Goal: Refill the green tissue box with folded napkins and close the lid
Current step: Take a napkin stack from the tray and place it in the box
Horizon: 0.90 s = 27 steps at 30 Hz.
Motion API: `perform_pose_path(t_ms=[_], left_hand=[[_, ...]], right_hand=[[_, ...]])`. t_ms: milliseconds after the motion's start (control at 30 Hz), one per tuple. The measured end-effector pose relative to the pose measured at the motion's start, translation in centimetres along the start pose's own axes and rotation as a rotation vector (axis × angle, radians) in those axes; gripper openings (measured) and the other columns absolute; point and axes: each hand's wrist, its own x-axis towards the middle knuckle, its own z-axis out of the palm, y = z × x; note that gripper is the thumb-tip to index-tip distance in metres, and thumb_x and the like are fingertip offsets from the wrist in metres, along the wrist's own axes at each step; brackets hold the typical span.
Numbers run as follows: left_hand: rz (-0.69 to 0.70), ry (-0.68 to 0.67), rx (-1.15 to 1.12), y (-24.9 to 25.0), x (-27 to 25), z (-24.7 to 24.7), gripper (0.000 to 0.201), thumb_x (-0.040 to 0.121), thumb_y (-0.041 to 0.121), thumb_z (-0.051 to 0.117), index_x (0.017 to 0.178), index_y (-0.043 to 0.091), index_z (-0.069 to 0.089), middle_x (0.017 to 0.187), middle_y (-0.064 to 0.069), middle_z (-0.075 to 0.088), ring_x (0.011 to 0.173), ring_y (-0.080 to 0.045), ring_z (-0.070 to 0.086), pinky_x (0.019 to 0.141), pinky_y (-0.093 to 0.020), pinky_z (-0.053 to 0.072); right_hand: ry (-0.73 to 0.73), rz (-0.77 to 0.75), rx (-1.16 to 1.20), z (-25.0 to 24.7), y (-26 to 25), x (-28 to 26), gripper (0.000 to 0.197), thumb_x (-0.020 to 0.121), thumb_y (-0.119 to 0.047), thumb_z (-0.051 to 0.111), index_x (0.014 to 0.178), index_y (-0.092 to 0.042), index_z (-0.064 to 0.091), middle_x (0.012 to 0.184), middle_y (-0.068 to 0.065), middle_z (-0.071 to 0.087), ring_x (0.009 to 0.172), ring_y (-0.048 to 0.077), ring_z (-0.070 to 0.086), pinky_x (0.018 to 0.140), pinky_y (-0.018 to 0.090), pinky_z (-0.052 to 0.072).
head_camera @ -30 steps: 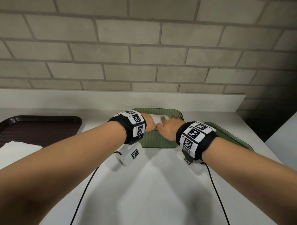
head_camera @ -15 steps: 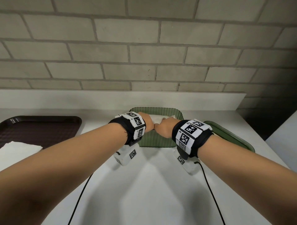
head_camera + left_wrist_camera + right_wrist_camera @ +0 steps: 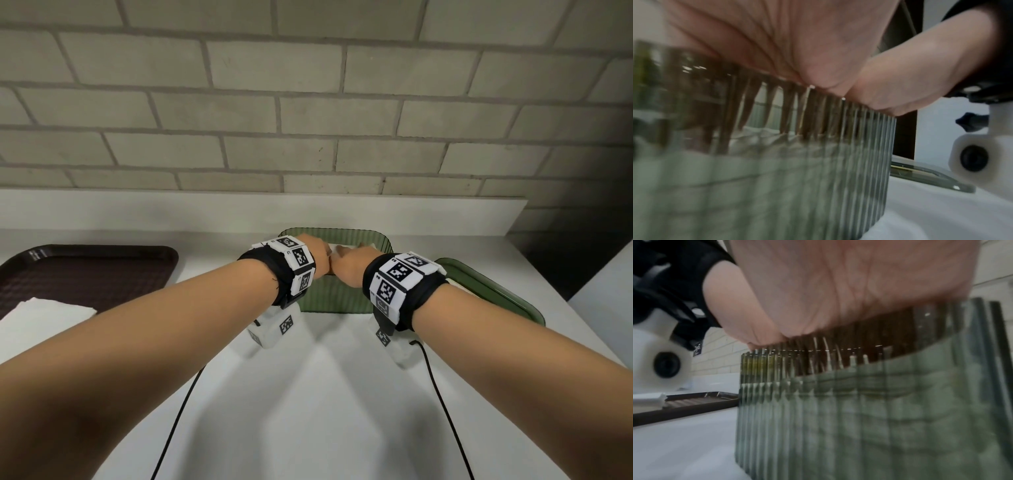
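The green ribbed tissue box (image 3: 337, 294) stands open-topped at the middle back of the white counter. White folded napkins (image 3: 342, 247) fill it to just under the rim; through the wall the stack (image 3: 766, 178) shows in the left wrist view. My left hand (image 3: 320, 253) and right hand (image 3: 352, 265) meet side by side over the near rim, fingers reaching down inside onto the napkins. Through the ribbed wall the fingers (image 3: 748, 110) look straight and point downward. The right palm (image 3: 849, 288) lies over the rim of the box (image 3: 859, 418). The green lid (image 3: 493, 291) lies flat to the box's right.
A dark brown tray (image 3: 85, 270) sits at the left with a stack of white napkins (image 3: 44, 315) on its near part. A raised white ledge and a brick wall stand behind the box. The counter ends at the right just past the lid.
My right hand has moved left until it touches the left hand. Its fingers, spread over the napkins a second ago, now dip into the box. The box has not moved.
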Motion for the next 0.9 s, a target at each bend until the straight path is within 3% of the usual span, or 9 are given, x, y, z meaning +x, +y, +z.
perform_pose_path(t_ms=[100,267,400,467,533,600,733,900], left_hand=[[0.011,-0.023,0.011,0.0,0.0,0.1,0.038,0.098,0.023,0.040,0.131,0.011,0.054,0.134,-0.008,0.055,0.123,-0.024,0.051,0.099,-0.029,0.040],[0.008,-0.059,0.069,0.2,0.1,0.2,0.038,0.100,0.024,0.036,0.134,0.016,0.050,0.135,-0.006,0.055,0.121,-0.024,0.054,0.096,-0.029,0.043],[0.031,-0.031,-0.054,-0.5,-0.8,0.1,0.045,0.102,0.030,0.024,0.136,0.012,0.048,0.136,-0.011,0.053,0.123,-0.027,0.050,0.100,-0.032,0.039],[0.028,-0.003,-0.092,-0.9,-1.4,-0.3,0.049,0.102,0.036,0.023,0.132,0.010,0.051,0.133,-0.013,0.054,0.122,-0.029,0.050,0.099,-0.034,0.039],[0.035,0.057,-0.128,-1.2,-2.0,-0.6,0.047,0.101,0.037,0.026,0.126,0.010,0.056,0.126,-0.017,0.055,0.116,-0.030,0.052,0.095,-0.034,0.041],[0.051,0.137,-0.156,-2.0,-2.7,-0.5,0.045,0.099,0.040,0.031,0.126,0.014,0.056,0.127,-0.016,0.052,0.116,-0.031,0.052,0.097,-0.035,0.041],[0.084,0.243,-0.209,-3.9,-4.9,0.6,0.048,0.096,0.043,0.040,0.138,0.019,0.045,0.144,-0.014,0.039,0.134,-0.029,0.036,0.112,-0.038,0.030],[0.093,0.295,-0.278,-4.8,-9.4,2.5,0.056,0.094,0.042,0.045,0.145,0.023,0.033,0.155,-0.007,0.017,0.143,-0.025,0.016,0.117,-0.033,0.016]], right_hand=[[-0.032,0.013,0.054,-0.2,0.2,-0.4,0.056,0.103,-0.037,0.018,0.152,-0.014,0.003,0.158,0.014,0.007,0.146,0.033,0.008,0.118,0.038,0.016],[-0.029,0.015,0.148,0.0,0.4,-0.6,0.059,0.101,-0.044,0.020,0.152,-0.019,0.006,0.158,0.015,0.007,0.145,0.032,0.014,0.116,0.036,0.022],[0.043,-0.047,0.115,0.1,0.9,-1.6,0.051,0.103,-0.035,0.019,0.148,-0.012,0.023,0.154,0.016,0.025,0.137,0.035,0.032,0.109,0.038,0.033],[0.178,-0.098,0.090,-0.1,1.4,-2.6,0.047,0.102,-0.032,0.021,0.140,-0.011,0.037,0.142,0.018,0.043,0.126,0.034,0.046,0.099,0.036,0.040],[0.332,-0.149,0.104,-0.1,2.4,-3.3,0.048,0.100,-0.037,0.024,0.138,-0.013,0.041,0.134,0.018,0.050,0.121,0.031,0.050,0.093,0.035,0.043],[0.435,-0.181,0.135,0.1,3.4,-4.0,0.050,0.099,-0.041,0.027,0.143,-0.019,0.034,0.138,0.018,0.045,0.126,0.031,0.045,0.098,0.037,0.040],[0.462,-0.272,0.162,0.9,6.6,-6.2,0.051,0.100,-0.040,0.032,0.148,-0.026,0.025,0.153,0.013,0.028,0.141,0.023,0.029,0.112,0.034,0.027],[0.497,-0.382,0.193,3.3,10.6,-8.9,0.052,0.097,-0.038,0.043,0.146,-0.034,0.027,0.153,0.001,0.030,0.141,0.015,0.029,0.114,0.024,0.023]])
